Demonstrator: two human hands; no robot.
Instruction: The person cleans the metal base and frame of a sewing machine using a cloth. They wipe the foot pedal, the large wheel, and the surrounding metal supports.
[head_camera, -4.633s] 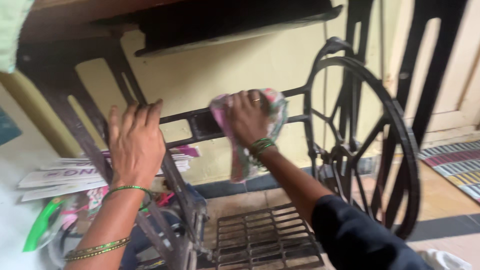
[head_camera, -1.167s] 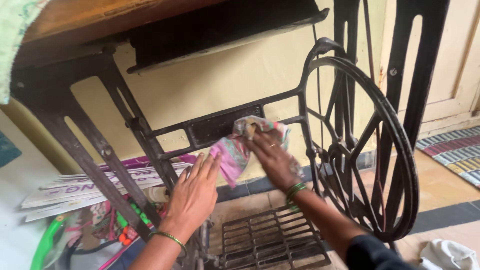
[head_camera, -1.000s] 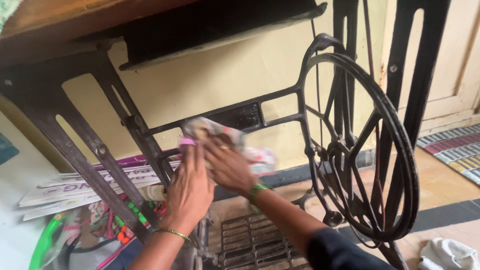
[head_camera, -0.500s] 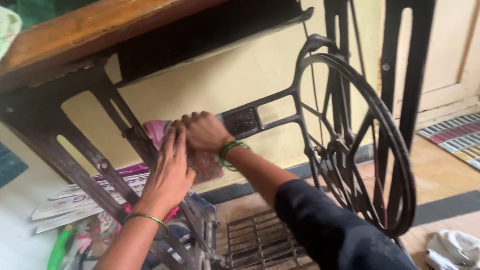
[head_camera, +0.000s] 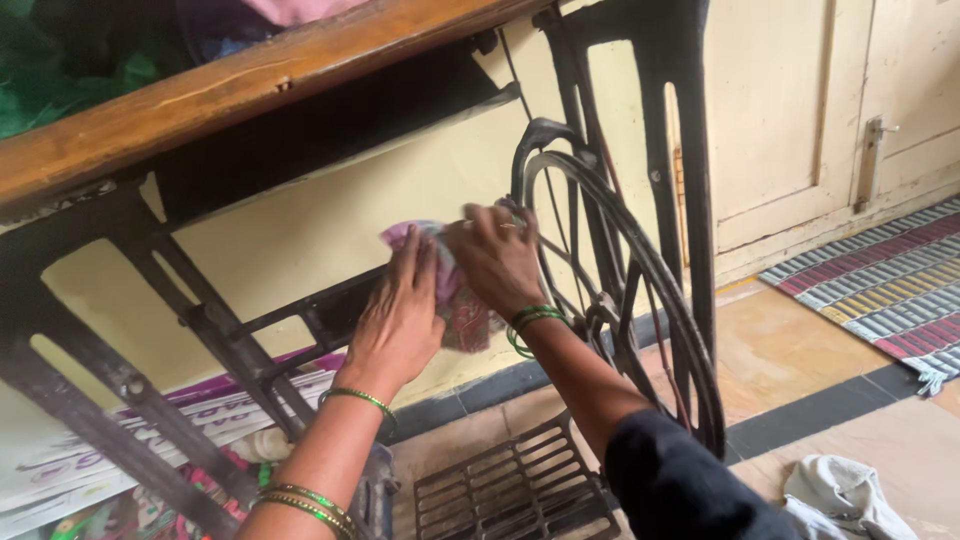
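While a crumpled pink patterned cloth (head_camera: 450, 290) is pressed at the centre of the frame against the black cast-iron crossbar (head_camera: 300, 315) of a treadle sewing stand, it is covered from the left by the flat, open left hand (head_camera: 400, 315) and gripped by the curled fingers of the right hand (head_camera: 497, 262). A large spoked black iron wheel (head_camera: 625, 300) stands just right of the hands, crowding the right wrist. A worn wooden tabletop (head_camera: 230, 90) runs across the upper left. Below, a black grated pedal (head_camera: 515, 490) is seen on the tan tiled floor (head_camera: 800, 350); a striped mat (head_camera: 890, 285) lies at right, against a cream wall (head_camera: 300, 225). The cloth's long axis hangs roughly downward.
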